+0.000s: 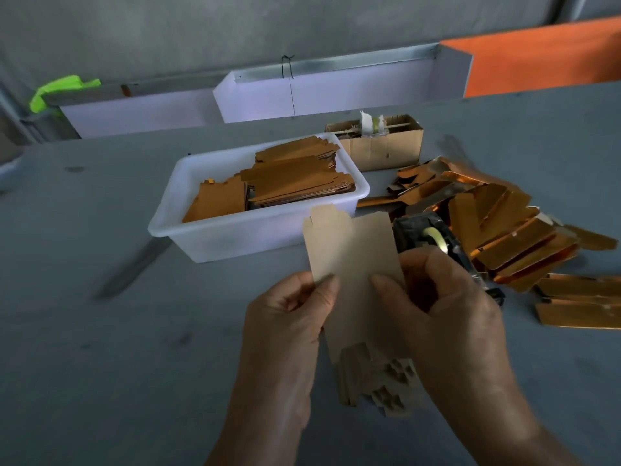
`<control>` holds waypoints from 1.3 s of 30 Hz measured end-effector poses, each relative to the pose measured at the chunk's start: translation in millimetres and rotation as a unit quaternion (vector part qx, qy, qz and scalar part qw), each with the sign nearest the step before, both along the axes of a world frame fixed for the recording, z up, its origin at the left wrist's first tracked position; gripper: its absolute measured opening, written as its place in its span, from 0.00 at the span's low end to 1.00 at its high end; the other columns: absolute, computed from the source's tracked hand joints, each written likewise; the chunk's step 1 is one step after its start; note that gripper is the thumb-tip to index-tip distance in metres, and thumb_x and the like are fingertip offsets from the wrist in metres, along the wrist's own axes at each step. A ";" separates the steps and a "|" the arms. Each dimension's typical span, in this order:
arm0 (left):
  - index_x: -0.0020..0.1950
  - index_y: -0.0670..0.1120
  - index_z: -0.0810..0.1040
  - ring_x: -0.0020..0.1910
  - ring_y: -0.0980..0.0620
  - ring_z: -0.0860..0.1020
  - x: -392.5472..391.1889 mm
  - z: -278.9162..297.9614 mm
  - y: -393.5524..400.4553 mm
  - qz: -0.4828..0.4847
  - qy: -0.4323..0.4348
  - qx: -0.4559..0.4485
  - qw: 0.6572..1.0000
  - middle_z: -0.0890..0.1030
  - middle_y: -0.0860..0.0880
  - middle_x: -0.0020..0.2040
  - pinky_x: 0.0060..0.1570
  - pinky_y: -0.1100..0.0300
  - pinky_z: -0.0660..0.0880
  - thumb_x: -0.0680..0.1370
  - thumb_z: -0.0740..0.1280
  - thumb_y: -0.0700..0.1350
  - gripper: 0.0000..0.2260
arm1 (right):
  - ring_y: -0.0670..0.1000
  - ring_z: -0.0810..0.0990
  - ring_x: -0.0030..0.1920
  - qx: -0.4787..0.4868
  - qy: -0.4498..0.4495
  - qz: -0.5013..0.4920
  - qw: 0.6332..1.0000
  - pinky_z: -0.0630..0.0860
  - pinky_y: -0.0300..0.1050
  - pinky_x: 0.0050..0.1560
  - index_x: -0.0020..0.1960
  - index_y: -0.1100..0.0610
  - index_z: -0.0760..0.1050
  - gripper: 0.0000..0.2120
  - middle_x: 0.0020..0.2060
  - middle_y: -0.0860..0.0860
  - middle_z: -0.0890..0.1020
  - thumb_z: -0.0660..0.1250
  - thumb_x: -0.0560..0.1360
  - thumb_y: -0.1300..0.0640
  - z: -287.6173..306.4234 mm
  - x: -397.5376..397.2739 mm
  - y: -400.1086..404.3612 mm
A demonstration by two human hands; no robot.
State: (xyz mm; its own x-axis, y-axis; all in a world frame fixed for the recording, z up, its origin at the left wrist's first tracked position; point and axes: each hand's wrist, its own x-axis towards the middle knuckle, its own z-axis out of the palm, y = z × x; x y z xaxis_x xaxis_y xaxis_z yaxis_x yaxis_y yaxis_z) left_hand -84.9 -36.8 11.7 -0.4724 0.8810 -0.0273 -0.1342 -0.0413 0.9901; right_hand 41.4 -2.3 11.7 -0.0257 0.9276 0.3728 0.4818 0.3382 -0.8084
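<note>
Low over the grey table point(100, 364), the left hand point(289, 317) and right hand point(450, 307) both grip a flat cardboard sheet point(353, 250). Each pinches one side edge with the thumb pressed on the top face. The sheet's notched flaps point towards the person. Just behind the right hand sits a black tape dispenser point(426, 235). Beyond the sheet stands a white tub point(235, 237) stacked with brown cards point(295, 179). To its right lies a heap of shiny gold pieces point(510, 230). Farther back is a cardboard box point(386, 151).
</note>
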 end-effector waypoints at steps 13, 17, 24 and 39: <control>0.40 0.50 0.81 0.35 0.47 0.79 11.8 -3.2 -2.5 0.061 0.170 -0.019 0.983 0.81 0.45 0.37 0.30 0.52 0.74 0.72 0.71 0.53 0.08 | 0.47 0.76 0.30 0.072 -0.092 0.033 0.993 0.75 0.38 0.28 0.64 0.46 0.67 0.24 0.37 0.42 0.75 0.71 0.70 0.56 4.0 -22.0 -16.4; 0.43 0.49 0.84 0.36 0.48 0.81 -0.9 3.1 -3.2 0.025 0.137 -0.018 0.990 0.83 0.45 0.38 0.33 0.53 0.77 0.76 0.70 0.47 0.04 | 0.48 0.84 0.40 -0.241 0.198 0.258 0.914 0.79 0.35 0.42 0.67 0.41 0.68 0.26 0.45 0.45 0.81 0.70 0.71 0.46 13.9 -2.1 -13.4; 0.42 0.49 0.84 0.40 0.41 0.82 1.9 12.0 -11.7 -0.076 0.131 -0.040 0.988 0.83 0.42 0.38 0.39 0.44 0.79 0.76 0.67 0.52 0.09 | 0.40 0.78 0.30 -0.219 0.212 0.225 0.926 0.72 0.31 0.30 0.45 0.45 0.82 0.16 0.31 0.45 0.81 0.67 0.61 0.40 15.6 -1.9 -2.6; 0.47 0.50 0.82 0.34 0.55 0.74 -5.6 5.4 -20.6 -0.200 0.131 -0.038 0.970 0.75 0.52 0.32 0.39 0.58 0.70 0.73 0.62 0.58 0.15 | 0.43 0.82 0.37 -0.240 0.270 0.232 0.903 0.75 0.32 0.35 0.43 0.49 0.82 0.16 0.35 0.48 0.83 0.69 0.60 0.42 6.4 1.2 5.1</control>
State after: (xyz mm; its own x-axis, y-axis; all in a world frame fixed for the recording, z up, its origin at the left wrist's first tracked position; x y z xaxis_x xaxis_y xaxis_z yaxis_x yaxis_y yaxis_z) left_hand -90.5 -57.4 17.2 -0.0921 0.9955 -0.0242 0.1328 0.0364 0.9905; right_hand 42.5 2.8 18.1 -0.3880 0.9217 0.0048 -0.1301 -0.0496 -0.9903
